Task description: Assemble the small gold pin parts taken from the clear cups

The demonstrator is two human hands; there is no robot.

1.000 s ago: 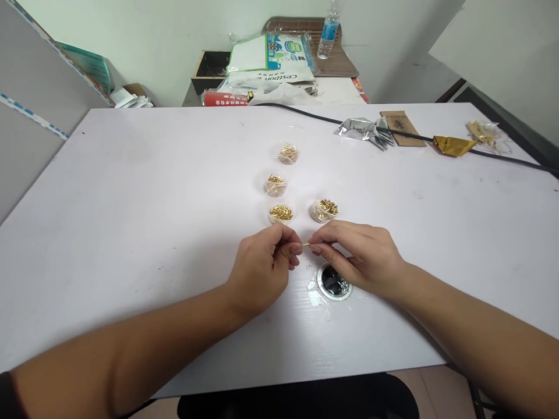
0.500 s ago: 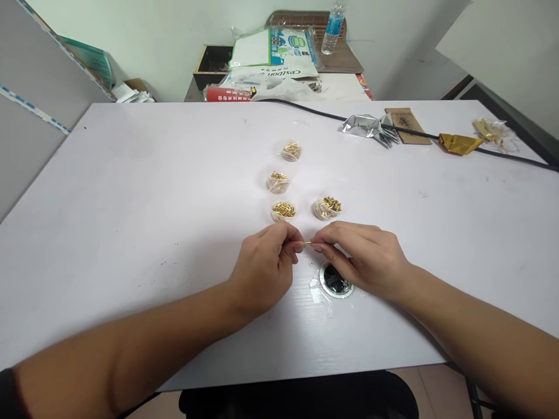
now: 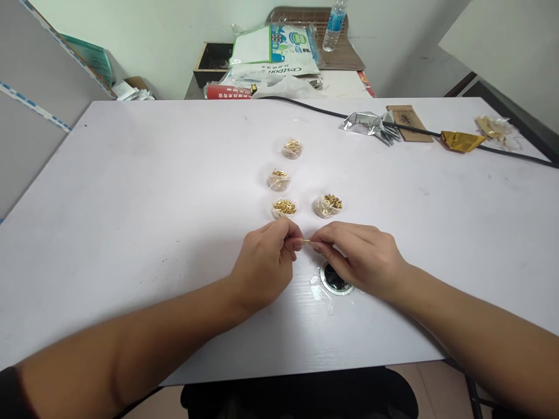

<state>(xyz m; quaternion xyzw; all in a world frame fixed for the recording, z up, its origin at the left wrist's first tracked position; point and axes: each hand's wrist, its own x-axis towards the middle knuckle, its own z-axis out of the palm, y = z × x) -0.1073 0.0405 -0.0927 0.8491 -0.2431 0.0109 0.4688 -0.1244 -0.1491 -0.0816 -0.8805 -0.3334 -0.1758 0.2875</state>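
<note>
My left hand (image 3: 268, 262) and my right hand (image 3: 364, 253) meet over the white table, each in a closed pinch. Between their fingertips runs a thin brass-coloured pin (image 3: 307, 241); its ends are hidden by the fingers, so I cannot tell if it is one piece or two. Just beyond my left hand sits a small clear tub of short brass pins (image 3: 284, 207). Another tub with stubbier brass pieces (image 3: 329, 205) stands beyond my right hand. Farther back are a tub of brass pins (image 3: 279, 179) and a tub of longer thin pins (image 3: 292, 148).
Partly under my right hand is a round black-centred grommet (image 3: 335, 278) with clear tape beside it. A black cable (image 3: 314, 108) crosses the back right, near silver foil (image 3: 371, 124), cardboard (image 3: 409, 123) and gold foil (image 3: 462, 141). A water bottle (image 3: 334, 26) stands behind the table.
The hands keep the same pinch on the brass pin, with almost no movement between them. The whole view has shifted very slightly.
</note>
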